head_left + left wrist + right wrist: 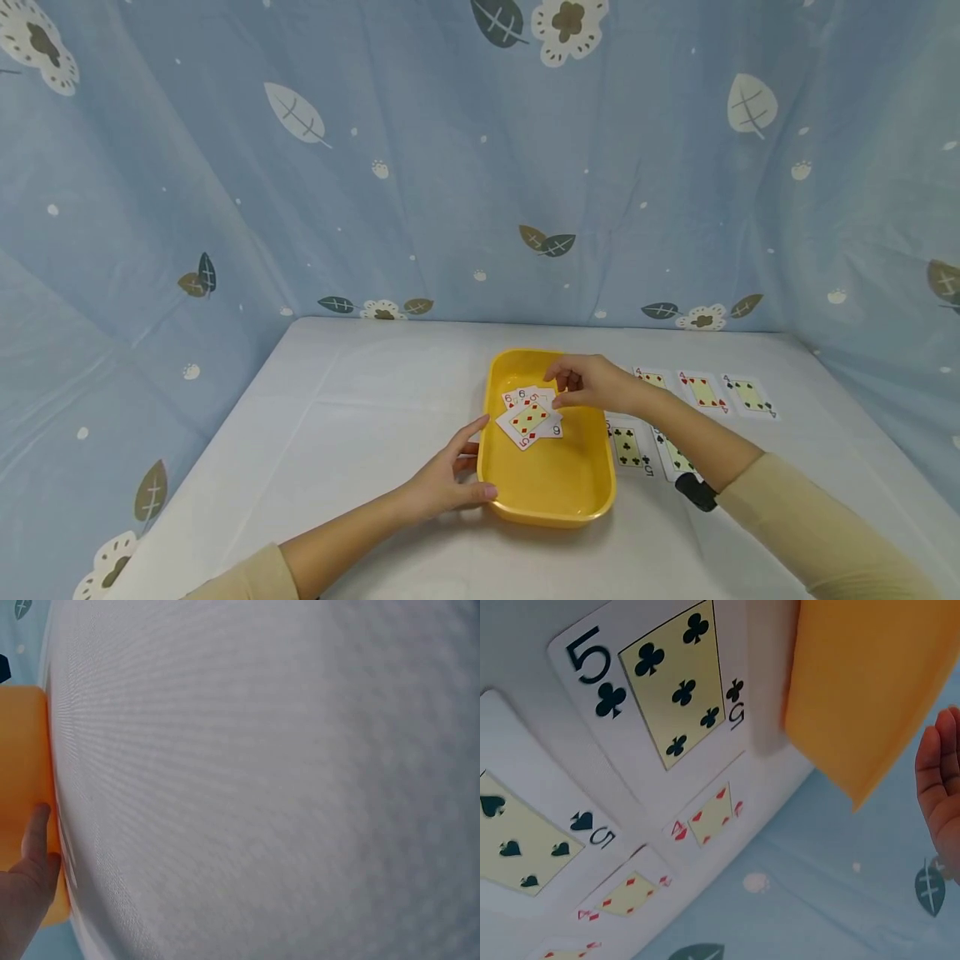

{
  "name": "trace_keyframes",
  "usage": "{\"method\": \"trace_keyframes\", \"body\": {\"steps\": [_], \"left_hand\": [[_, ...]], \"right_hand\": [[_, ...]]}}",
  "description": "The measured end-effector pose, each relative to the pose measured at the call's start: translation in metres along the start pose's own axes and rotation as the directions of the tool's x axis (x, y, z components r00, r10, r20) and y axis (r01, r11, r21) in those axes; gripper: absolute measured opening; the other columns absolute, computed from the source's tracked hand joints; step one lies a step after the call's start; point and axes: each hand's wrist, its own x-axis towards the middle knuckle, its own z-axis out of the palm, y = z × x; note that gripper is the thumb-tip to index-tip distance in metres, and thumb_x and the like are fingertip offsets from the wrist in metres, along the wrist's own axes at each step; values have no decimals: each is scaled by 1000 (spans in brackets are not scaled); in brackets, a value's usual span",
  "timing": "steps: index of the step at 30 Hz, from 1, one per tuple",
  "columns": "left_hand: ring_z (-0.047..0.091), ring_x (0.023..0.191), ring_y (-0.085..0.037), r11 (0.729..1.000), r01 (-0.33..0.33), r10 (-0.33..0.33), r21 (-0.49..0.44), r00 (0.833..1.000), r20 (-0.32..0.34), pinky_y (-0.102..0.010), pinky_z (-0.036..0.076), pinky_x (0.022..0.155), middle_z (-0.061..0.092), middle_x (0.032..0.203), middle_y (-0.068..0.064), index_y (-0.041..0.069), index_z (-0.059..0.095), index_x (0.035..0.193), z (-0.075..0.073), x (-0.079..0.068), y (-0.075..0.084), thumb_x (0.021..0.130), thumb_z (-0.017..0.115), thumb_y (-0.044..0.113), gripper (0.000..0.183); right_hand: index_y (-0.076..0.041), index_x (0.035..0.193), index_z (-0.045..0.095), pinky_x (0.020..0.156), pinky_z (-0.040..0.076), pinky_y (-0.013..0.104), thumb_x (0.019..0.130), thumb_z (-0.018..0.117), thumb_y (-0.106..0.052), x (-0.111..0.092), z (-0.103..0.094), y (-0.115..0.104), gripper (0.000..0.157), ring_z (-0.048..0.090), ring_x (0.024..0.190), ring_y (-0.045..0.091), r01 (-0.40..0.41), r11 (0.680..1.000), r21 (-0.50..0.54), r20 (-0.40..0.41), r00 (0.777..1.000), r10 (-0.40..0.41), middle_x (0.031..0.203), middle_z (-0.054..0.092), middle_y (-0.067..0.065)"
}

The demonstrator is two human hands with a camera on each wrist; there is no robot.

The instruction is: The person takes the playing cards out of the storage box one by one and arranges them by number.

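Observation:
A yellow tray point(547, 492) stands mid-table with several playing cards in it. The five of diamonds point(528, 419) lies on top, over cards with sixes showing at their corners. My left hand point(442, 479) holds the tray's left side, thumb and index finger at the rim and the other fingers against the outer wall. That hand point(26, 892) also touches the tray wall point(19, 765) in the left wrist view. My right hand point(588, 383) hovers over the tray's far right part, fingers loosely bent. No card shows in the right hand point(941, 780) in the right wrist view.
Right of the tray lie more face-up cards: a five of clubs point(628, 447), another black five point(675, 457) partly under my forearm, and a row of fours including a red four point(702, 392) and a black four point(750, 396). A blue patterned curtain point(450, 192) hangs behind the white table.

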Motion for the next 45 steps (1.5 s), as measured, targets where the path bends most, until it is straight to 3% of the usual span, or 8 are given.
{"method": "trace_keyframes", "body": {"steps": [6,12,18,24,30,35,45], "left_hand": [[44,121,-36,1000,2,-2,1,1000,-3,-45,42,95,40,129,-20,24,13,146,0,0,-2,76,71,37,92],[44,121,-36,1000,3,-3,4,1000,-4,-45,42,96,40,130,-19,26,13,146,0,1,-3,77,72,33,91],[43,122,-36,1000,-3,3,4,1000,-3,-45,41,96,40,130,-19,25,13,146,0,2,-3,77,71,32,91],[44,121,-35,1000,-8,8,4,1000,3,-44,43,95,39,130,-19,25,13,146,0,2,-2,77,71,36,91],[43,122,-34,1000,-5,5,-5,1000,7,-43,42,95,38,131,-19,25,13,146,0,2,-2,77,71,36,91],[43,122,-34,1000,-1,1,-3,1000,5,-44,42,95,39,131,-19,25,13,145,0,1,-2,77,71,34,90],[42,123,-34,1000,-2,2,-11,1000,10,-44,42,96,38,130,-18,26,12,146,0,1,-3,78,71,34,90]], "right_hand": [[-7,103,59,66,48,20,76,72,-16,12,8,4,32,52,73,11,47,999,-1,55,997,-47,88,61,12],[-4,105,61,73,50,28,75,73,-12,24,16,8,34,56,81,19,75,997,-4,130,989,-73,94,62,11],[-6,107,61,84,48,38,75,74,-13,36,23,12,35,55,93,25,45,999,8,228,973,-45,102,62,9],[-10,108,60,89,44,38,71,77,-13,44,31,17,41,53,99,24,-2,1000,-1,293,956,2,107,61,4],[-10,109,61,90,46,33,66,80,-12,51,39,16,47,52,100,19,-48,999,-23,331,942,53,110,59,0],[-15,108,61,86,44,28,66,81,-16,52,42,14,47,48,95,14,-54,991,-127,336,937,94,105,54,-2],[-22,108,59,84,39,28,64,82,-25,50,46,17,50,39,96,13,-69,976,-205,324,937,134,103,48,-5]]}}
